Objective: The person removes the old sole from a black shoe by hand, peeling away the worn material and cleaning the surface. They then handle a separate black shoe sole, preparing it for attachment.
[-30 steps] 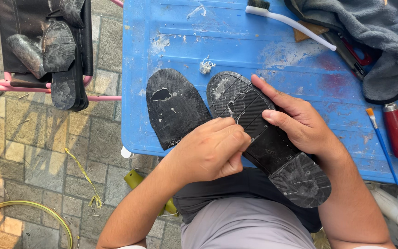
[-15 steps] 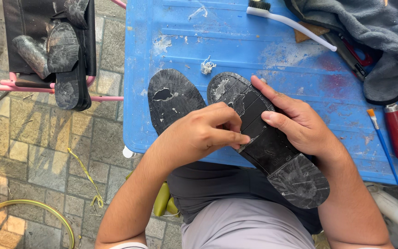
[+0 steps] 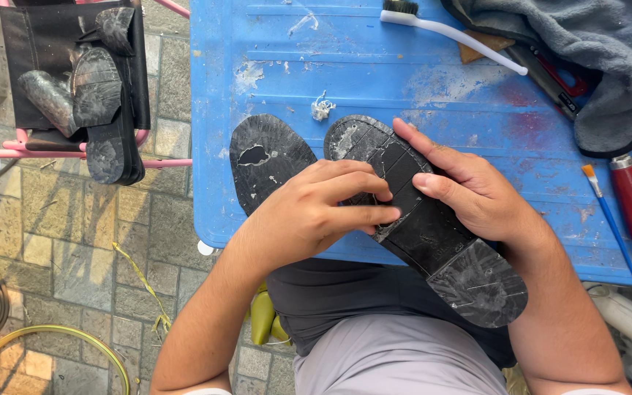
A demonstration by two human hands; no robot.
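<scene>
1. The long black rubber shoe sole (image 3: 433,234) lies tread-up on the near edge of the blue plastic table (image 3: 374,66), its long axis going from far-left toe to near-right heel, which hangs over the edge.
2. The left hand (image 3: 316,208) pinches the sole's middle with curled fingers.
3. The right hand (image 3: 469,190) presses flat on it, fingers spread.
4. A shorter worn black sole piece (image 3: 265,157) lies just left.
5. A white toothbrush (image 3: 455,33) and a grey cloth (image 3: 594,51) lie far right.

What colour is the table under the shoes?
Bright blue table, smeared with whitish marks; seen in the head view.
</scene>
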